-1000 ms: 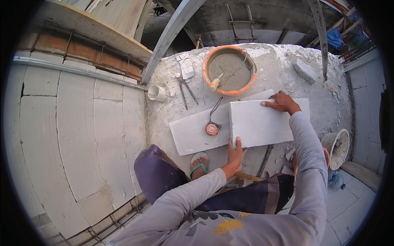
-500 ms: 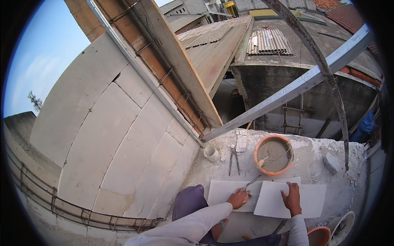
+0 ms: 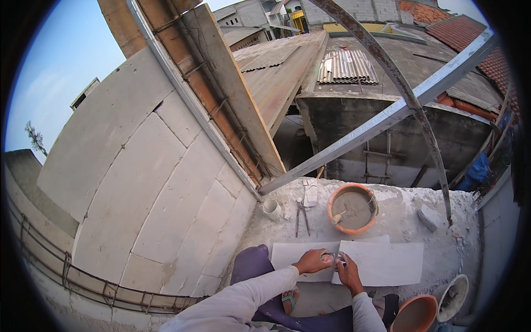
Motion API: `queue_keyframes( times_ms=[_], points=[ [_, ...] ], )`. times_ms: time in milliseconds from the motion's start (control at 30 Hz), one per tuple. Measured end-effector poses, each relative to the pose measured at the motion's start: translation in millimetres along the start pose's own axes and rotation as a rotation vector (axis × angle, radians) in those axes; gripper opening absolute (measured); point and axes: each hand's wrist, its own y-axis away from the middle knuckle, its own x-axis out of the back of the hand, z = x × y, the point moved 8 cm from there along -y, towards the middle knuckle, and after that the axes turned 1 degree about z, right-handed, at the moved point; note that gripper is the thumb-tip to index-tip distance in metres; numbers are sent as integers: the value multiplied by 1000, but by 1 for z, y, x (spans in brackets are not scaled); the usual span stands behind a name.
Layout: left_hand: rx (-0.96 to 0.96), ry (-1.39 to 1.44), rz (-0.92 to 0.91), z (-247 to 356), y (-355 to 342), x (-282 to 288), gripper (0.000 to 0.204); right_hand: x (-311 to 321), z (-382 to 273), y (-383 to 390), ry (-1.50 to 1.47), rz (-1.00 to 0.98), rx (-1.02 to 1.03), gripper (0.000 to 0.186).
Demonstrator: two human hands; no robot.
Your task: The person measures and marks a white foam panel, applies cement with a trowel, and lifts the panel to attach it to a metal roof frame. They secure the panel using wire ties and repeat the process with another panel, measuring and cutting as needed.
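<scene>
Two flat white slabs lie in front of me, the right one overlapping the left slab. My left hand is closed over the left slab, around a small item with a reddish patch, too small to name. Close beside it, my right hand has its fingers pressed together at the right slab's left edge, near a small greyish piece. Whether it grips that piece or the slab edge is hidden. An orange bucket of wet grey mortar stands beyond the slabs, with a tool's pale handle sticking out.
Past the slabs are long-handled pincers, a white cup and a broken white piece. A block wall rises at left. A metal beam slants across the ledge. Another orange bucket and a pale bucket stand at lower right.
My right hand has left the right slab's top and come over to its left edge beside my left hand. My left hand has lifted and curled. The view has shifted slightly.
</scene>
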Motion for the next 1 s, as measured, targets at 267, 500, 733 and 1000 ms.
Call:
queue_keyframes(
  times_ms=[267,500,733,1000],
  points=[
    [-192,-124,-106,30,20,18,57,-17,-11,20,-608,-62,-495,19],
    [-188,-384,-276,6,-25,14,47,57,17,30,-660,124,-597,18],
    [13,-337,-287,-26,-73,-6,34,159,53,28,-68,527,-393,19],
    [51,-310,-283,-50,-109,-17,34,141,45,2,318,482,-235,19]
  ],
)
